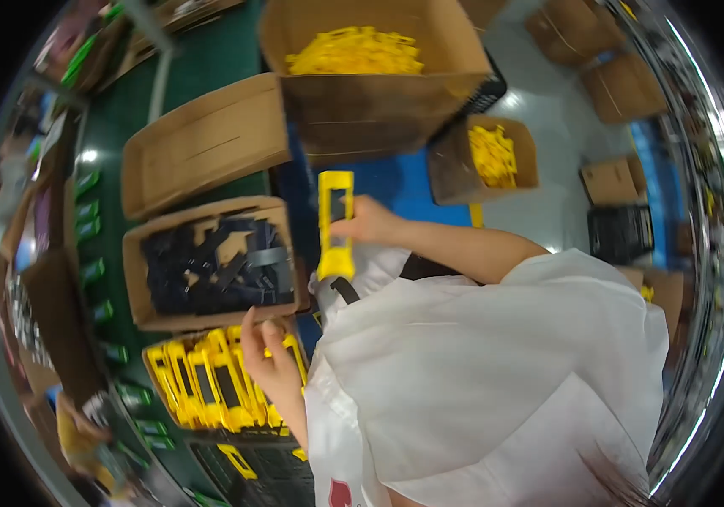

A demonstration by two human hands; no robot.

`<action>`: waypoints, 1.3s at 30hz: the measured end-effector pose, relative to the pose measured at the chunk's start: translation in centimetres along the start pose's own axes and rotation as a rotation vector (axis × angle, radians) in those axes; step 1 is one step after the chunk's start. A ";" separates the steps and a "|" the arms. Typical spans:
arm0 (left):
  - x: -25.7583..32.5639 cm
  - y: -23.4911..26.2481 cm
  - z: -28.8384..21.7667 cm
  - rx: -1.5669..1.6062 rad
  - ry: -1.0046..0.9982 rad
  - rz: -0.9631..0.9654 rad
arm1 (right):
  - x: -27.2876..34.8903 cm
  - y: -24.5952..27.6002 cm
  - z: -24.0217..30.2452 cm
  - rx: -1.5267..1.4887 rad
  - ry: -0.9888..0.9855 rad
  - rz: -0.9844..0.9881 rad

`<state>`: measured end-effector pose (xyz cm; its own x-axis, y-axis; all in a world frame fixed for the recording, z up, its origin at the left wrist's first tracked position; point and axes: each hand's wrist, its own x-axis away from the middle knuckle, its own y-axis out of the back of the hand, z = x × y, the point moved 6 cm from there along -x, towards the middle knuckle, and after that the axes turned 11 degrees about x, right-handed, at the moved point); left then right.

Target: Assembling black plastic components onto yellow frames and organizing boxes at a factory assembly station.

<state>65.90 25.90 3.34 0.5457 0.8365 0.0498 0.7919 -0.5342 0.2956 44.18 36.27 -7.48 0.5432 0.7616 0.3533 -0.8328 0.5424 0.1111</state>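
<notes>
At the left of the green tabletop (117, 118), the lower box (180, 336) holds a row of yellow frames (226, 380), several with dark panels in them, which look done; the box just above it holds a jumble of dark parts (210, 266), seemingly for use; the left hand (269, 359) is at the edge between these two boxes, fingers apart, nothing seen in it; the held frame (336, 258), right of the dark parts, shows dark in its window, so it seems at least partly fitted; the right hand (374, 221) grips it by the side; the big box (370, 106) and, farther right, the small box (455, 173) hold many loose yellow pieces (357, 55), so much seems left.

At far left a co-worker (83, 431) is blurred; the left hand covers part of the row, and whether it touches either box I cannot tell; the thumb hides part of the held frame, blurring its fit; the white garment (480, 363) blocks the lower right.
</notes>
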 end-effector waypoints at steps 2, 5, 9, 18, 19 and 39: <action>-0.9 -0.6 0.7 -0.095 0.012 0.113 | 2.8 7.9 -5.8 0.254 -0.092 -0.266; -1.9 0.2 2.4 -0.215 -0.048 0.184 | 9.1 19.9 -11.9 0.438 -0.402 -0.757; -2.4 0.9 3.7 -0.188 0.019 0.088 | 13.5 34.6 -14.2 0.884 -0.793 -0.868; 2.6 4.4 6.4 -0.259 0.263 -0.307 | 5.9 36.9 -19.2 0.929 -0.830 -0.991; 3.3 4.8 7.4 -0.379 0.141 -0.345 | 4.0 36.4 -22.0 0.898 -0.646 -0.909; 25.4 18.3 19.2 -0.596 0.799 -0.424 | -4.6 -10.1 16.5 0.400 1.009 0.218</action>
<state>99.53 34.98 -8.32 -0.2483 0.8918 0.3782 0.4956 -0.2185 0.8406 48.35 21.41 5.12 0.0667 0.8651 -0.4972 -0.7969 0.3460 0.4952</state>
